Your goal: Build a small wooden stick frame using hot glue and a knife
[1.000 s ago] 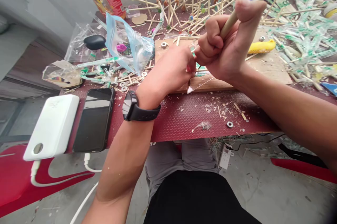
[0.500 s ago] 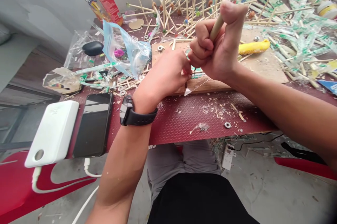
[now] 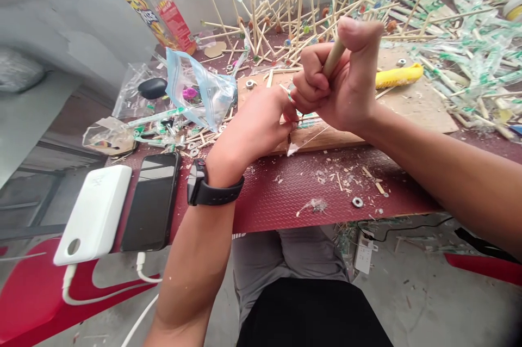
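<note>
My right hand [image 3: 336,78] is closed around a thick wooden stick [image 3: 334,57], its thumb near the stick's upper end. Beside it, my left hand [image 3: 271,118] is bent over the front of a wooden board [image 3: 408,107], fingers pressed together on something too small to make out. The two hands meet at the fingertips. A thin clear strip with a pointed white end [image 3: 292,148] sticks out below my left fingers. The yellow-handled tool [image 3: 399,75] lies on the board, right of my right hand.
Behind the board are stick frames [image 3: 255,10] and scattered sticks. Clear and green wrappers [image 3: 473,59] pile up at the right. A blue-edged bag [image 3: 199,88], a phone [image 3: 150,203], a white power bank [image 3: 93,214] and a bottle [image 3: 163,15] are at the left.
The camera view has shifted slightly, so the table items appear lower and further right. Both hands keep nearly the same pose and hold.
</note>
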Motion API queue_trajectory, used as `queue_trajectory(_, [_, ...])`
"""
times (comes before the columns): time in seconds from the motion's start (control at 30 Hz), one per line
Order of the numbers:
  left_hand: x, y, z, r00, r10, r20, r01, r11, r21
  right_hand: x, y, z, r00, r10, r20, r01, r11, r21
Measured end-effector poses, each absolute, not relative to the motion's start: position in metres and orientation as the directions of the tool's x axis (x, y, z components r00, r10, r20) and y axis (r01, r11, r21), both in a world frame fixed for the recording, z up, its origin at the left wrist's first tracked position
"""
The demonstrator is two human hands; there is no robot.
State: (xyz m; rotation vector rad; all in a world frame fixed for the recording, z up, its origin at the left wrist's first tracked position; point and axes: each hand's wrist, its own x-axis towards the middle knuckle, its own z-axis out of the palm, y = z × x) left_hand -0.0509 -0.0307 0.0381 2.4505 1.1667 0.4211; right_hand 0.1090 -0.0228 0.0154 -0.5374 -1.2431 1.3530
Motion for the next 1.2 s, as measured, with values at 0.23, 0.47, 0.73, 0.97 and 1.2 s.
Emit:
queue_trajectory(0.23, [-0.053, -0.031, 0.039, 0.618, 0.777, 0.118, 0.65, -0.59, 0.479, 0.113, -0.024, 0.013, -0.223, 0.938, 0.266, -0.419, 0.154, -0.895])
queue_trajectory(0.47, [-0.055, -0.03, 0.038, 0.626, 0.771, 0.117, 0.646, -0.596, 0.476, 0.115, -0.021, 0.012, -0.268, 0.919, 0.29, -0.452, 0.146, -0.88])
queue_trajectory(0.73, [-0.055, -0.027, 0.036, 0.642, 0.758, 0.115, 0.641, -0.613, 0.463, 0.112, -0.023, 0.011, -0.229, 0.913, 0.337, -0.457, 0.206, -0.866])
queue_trajectory(0.97, [-0.057, -0.024, 0.031, 0.651, 0.747, 0.135, 0.611, -0.622, 0.491, 0.107, -0.029, 0.014, -0.208, 0.894, 0.397, -0.468, 0.266, -0.843])
queue_trajectory(1.2, [-0.056, -0.026, 0.03, 0.651, 0.744, 0.154, 0.608, -0.632, 0.481, 0.112, -0.02, 0.005, -0.262, 0.867, 0.423, -0.517, 0.244, -0.82])
